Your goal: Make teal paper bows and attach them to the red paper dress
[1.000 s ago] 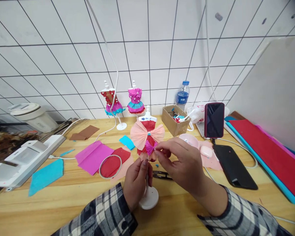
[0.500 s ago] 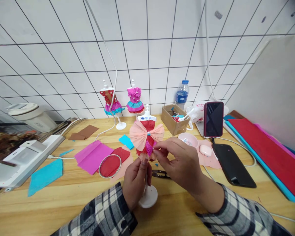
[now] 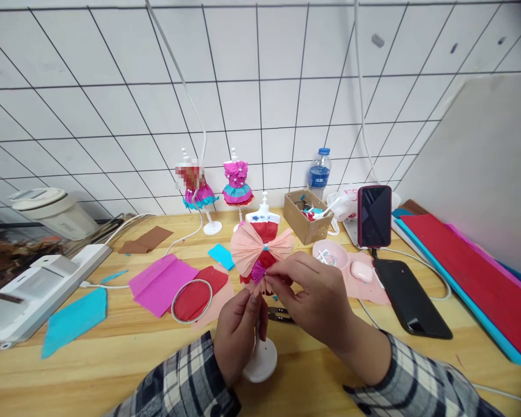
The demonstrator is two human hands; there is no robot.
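Pinching the purple paper (image 3: 257, 271) between thumb and fingertips, the right hand (image 3: 315, 289) keeps a nearly closed grip at the doll form's (image 3: 264, 230) lower front, below the peach bow (image 3: 247, 246), while the left hand's (image 3: 238, 330) grip is closed around the post just under the skirt, above the white base (image 3: 261, 366). Scissors (image 3: 280, 314) lie between the hands, with the box (image 3: 304, 223) and bowl (image 3: 339, 255) beyond. Bare desk (image 3: 312, 382) shows right of the base; the tiled wall (image 3: 282, 98) bounds its far edge.
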